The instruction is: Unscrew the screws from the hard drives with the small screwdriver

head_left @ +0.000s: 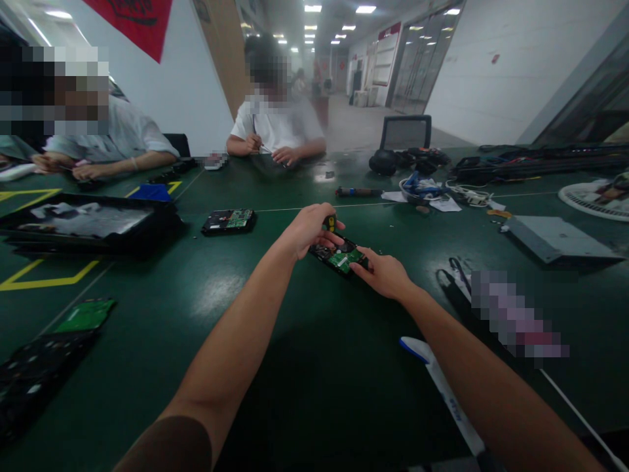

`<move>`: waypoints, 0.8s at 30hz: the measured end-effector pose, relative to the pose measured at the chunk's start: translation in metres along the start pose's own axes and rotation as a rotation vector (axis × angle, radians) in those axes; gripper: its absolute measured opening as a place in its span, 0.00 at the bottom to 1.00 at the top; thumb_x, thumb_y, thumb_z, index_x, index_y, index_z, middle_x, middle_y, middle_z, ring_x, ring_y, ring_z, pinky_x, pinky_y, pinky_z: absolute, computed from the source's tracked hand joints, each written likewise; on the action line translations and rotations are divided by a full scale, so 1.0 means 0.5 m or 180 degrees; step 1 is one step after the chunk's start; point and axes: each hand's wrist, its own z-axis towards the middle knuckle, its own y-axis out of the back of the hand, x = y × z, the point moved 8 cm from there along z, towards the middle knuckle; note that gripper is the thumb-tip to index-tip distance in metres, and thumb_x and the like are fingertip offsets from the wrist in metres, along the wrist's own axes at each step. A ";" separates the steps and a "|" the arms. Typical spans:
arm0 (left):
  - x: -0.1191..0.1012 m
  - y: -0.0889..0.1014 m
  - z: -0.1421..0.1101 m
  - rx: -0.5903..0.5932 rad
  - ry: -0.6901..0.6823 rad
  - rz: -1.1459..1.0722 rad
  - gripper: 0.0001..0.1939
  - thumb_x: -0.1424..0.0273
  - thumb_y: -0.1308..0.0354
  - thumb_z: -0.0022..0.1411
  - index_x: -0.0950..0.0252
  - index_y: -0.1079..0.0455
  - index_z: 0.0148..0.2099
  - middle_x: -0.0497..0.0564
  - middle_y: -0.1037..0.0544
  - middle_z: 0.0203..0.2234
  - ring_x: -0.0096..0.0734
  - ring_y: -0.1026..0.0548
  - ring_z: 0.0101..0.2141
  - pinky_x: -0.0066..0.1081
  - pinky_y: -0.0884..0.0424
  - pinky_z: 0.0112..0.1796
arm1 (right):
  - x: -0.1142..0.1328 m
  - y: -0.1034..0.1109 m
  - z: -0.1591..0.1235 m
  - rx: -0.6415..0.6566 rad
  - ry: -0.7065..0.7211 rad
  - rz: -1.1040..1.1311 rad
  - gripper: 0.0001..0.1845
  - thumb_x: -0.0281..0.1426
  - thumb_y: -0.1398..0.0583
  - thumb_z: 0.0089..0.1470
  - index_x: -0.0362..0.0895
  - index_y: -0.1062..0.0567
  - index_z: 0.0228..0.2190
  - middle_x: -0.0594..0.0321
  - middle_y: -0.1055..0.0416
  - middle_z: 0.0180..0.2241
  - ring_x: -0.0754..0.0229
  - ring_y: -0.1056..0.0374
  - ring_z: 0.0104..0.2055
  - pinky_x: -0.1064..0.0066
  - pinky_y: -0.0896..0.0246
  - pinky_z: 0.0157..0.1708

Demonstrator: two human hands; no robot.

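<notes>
While pinching 1 hard drive (340, 261) in right hand (386, 272), gripping screwdriver (331, 223) in curled left hand (309, 226); probably working screws, needs steady drive, upright tool.

Three green circuit boards (344, 261) in flat black housings show on the dark green counter (295, 400): one at 12 o'clock, one at 11 and one at 10. There is one yellow-and-black tool handle (331, 223) at 12. At 2 o'clock are one flat grey metal box (563, 236), one round white slatted plastic grille (592, 201) and one long white tool with a blue edge (449, 387). One black-framed mesh chair back (405, 133) stands at 1 o'clock. One red banner (135, 26) hangs at 11.
</notes>
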 end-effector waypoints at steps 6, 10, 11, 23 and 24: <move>-0.008 -0.002 -0.003 0.0064 -0.0185 0.0216 0.10 0.66 0.44 0.62 0.67 0.26 0.41 0.59 0.20 0.39 0.26 0.24 0.22 0.26 0.33 0.22 | 0.002 0.002 0.000 0.0005 0.0013 -0.0035 0.34 0.54 0.48 0.67 0.51 0.37 0.67 0.60 0.19 0.36 0.53 0.25 0.34 0.68 0.42 0.31; 0.001 -0.015 -0.002 0.0272 -0.0009 0.0033 0.12 0.64 0.43 0.63 0.66 0.30 0.45 0.60 0.19 0.40 0.30 0.22 0.23 0.29 0.30 0.23 | 0.001 0.001 0.000 -0.0008 -0.0016 -0.0045 0.35 0.54 0.48 0.66 0.51 0.37 0.67 0.59 0.19 0.37 0.53 0.25 0.35 0.67 0.42 0.31; 0.002 -0.015 -0.001 0.0273 0.0022 -0.0012 0.12 0.64 0.43 0.63 0.66 0.31 0.45 0.60 0.19 0.40 0.31 0.21 0.24 0.29 0.29 0.23 | 0.001 0.001 0.000 -0.0009 -0.0009 -0.0035 0.35 0.53 0.48 0.66 0.51 0.37 0.67 0.59 0.19 0.36 0.53 0.25 0.35 0.67 0.42 0.31; 0.006 -0.013 0.003 0.0235 -0.0027 -0.0060 0.11 0.63 0.45 0.62 0.65 0.31 0.42 0.58 0.20 0.39 0.30 0.23 0.21 0.28 0.32 0.20 | 0.003 0.001 0.000 0.0004 0.0036 -0.0031 0.33 0.52 0.49 0.68 0.51 0.38 0.67 0.60 0.19 0.36 0.54 0.25 0.35 0.68 0.43 0.31; 0.006 -0.014 0.003 0.0232 -0.0009 -0.0100 0.10 0.63 0.45 0.62 0.64 0.32 0.42 0.58 0.19 0.39 0.31 0.22 0.22 0.28 0.32 0.20 | 0.003 0.001 0.000 0.0002 0.0027 -0.0042 0.33 0.52 0.49 0.68 0.51 0.38 0.67 0.60 0.19 0.37 0.54 0.25 0.35 0.68 0.43 0.31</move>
